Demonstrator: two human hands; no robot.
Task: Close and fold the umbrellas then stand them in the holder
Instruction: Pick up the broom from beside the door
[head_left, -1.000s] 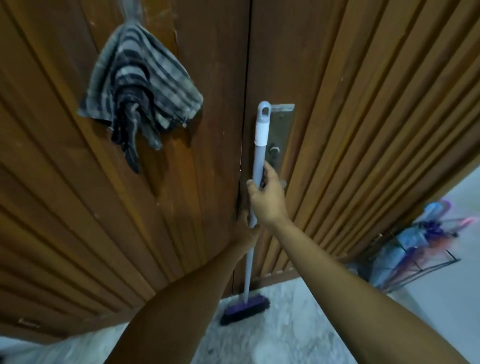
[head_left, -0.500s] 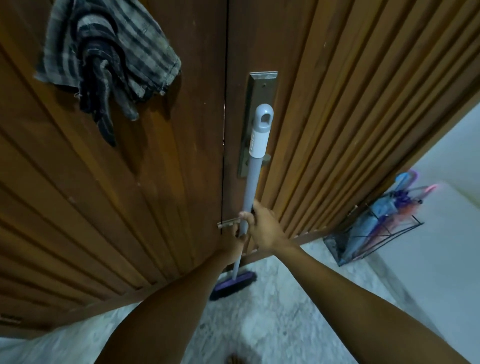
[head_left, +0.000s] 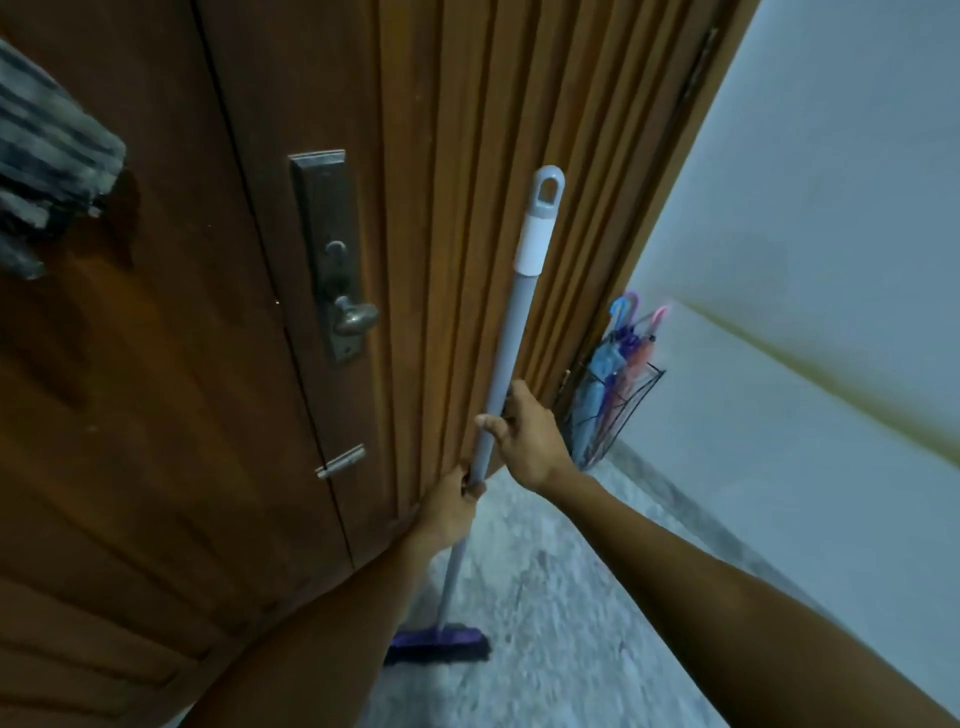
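Both my hands grip a broom with a grey pole (head_left: 511, 317) and a purple brush head (head_left: 440, 643) that rests on the floor. My right hand (head_left: 524, 436) holds the pole at mid height and my left hand (head_left: 448, 506) grips it just below. Folded umbrellas (head_left: 621, 358) in blue, purple and pink stand upright in a black wire holder (head_left: 608, 415) on the floor, in the corner between door and wall, to the right of my hands.
A ribbed wooden door (head_left: 208, 415) fills the left, with a metal lock plate and knob (head_left: 337, 291) and a small latch (head_left: 340, 462). A striped grey cloth (head_left: 47, 171) hangs at the upper left. A pale wall (head_left: 805, 260) is on the right, speckled floor below.
The broom has shifted right along the door, away from the lock plate and toward the umbrella holder. The view has swung right, bringing the holder and wall nearer.
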